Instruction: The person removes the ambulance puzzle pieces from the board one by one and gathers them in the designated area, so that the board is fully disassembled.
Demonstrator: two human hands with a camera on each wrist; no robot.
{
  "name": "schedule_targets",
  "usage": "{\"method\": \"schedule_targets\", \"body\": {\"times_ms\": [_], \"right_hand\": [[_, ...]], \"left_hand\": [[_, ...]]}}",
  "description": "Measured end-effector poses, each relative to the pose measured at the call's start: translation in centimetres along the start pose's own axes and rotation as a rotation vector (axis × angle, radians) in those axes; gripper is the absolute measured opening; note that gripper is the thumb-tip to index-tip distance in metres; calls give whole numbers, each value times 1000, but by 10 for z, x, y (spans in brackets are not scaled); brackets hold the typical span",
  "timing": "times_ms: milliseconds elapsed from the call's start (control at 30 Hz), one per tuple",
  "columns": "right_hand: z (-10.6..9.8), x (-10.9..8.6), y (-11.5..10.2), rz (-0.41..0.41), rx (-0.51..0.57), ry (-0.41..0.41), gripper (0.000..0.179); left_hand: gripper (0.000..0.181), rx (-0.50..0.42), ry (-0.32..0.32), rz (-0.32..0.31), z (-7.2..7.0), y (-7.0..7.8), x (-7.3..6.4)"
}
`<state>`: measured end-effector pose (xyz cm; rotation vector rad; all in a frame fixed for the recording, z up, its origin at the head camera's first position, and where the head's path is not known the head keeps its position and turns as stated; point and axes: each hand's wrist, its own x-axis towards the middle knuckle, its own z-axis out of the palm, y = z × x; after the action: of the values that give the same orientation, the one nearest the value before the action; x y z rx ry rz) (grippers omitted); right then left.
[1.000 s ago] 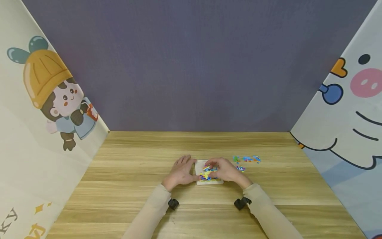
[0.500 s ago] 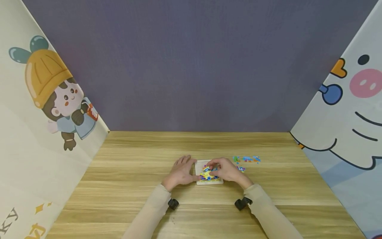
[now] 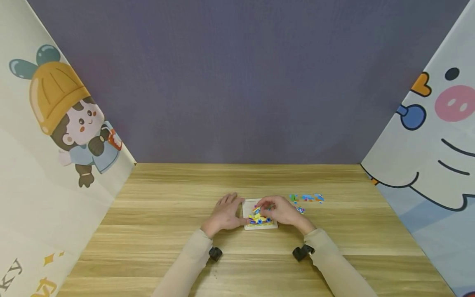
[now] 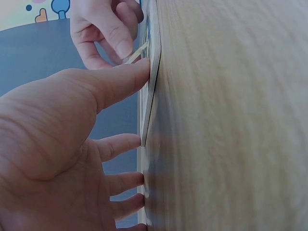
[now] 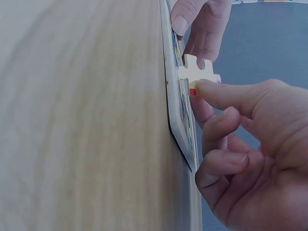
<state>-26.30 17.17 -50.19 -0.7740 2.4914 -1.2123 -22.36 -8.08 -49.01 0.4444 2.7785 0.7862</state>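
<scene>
A pale jigsaw puzzle piece with a small red patch is pinched between thumb and finger of my right hand. It stands tilted on edge over the puzzle board, seeming to touch the board's surface in the right wrist view. My left hand lies at the board's left side with fingers spread and straight. Its thumb rests on the board near its edge, while the other fingertips touch the table. Fitted pieces showing a yellow vehicle with blue wheels fill the board's lower part; my right fingers hide some of them.
Loose puzzle pieces, mostly blue with a green one, lie on the wooden table right of the board. Another small loose piece sits close behind my right wrist. A dark panel stands along the table's back edge.
My right fingers have shifted slightly up off the lower row, so more of the yellow vehicle and its blue wheels shows. My left hand has stayed in place.
</scene>
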Motion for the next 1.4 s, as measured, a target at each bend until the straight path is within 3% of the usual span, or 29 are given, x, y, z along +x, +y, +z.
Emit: {"method": "schedule_targets", "body": {"times_ms": [367,867,1400], "right_hand": [[1,0,1,11,41,29,11],[-7,-4,7,39,117,27,18],[-24,-23,26,112,142,89,26]], "left_hand": [[78,3,-1,-7,0,0,0],[78,-7,10,0,0,-1,1],[77,-18,12,3,0,-1,0]]}}
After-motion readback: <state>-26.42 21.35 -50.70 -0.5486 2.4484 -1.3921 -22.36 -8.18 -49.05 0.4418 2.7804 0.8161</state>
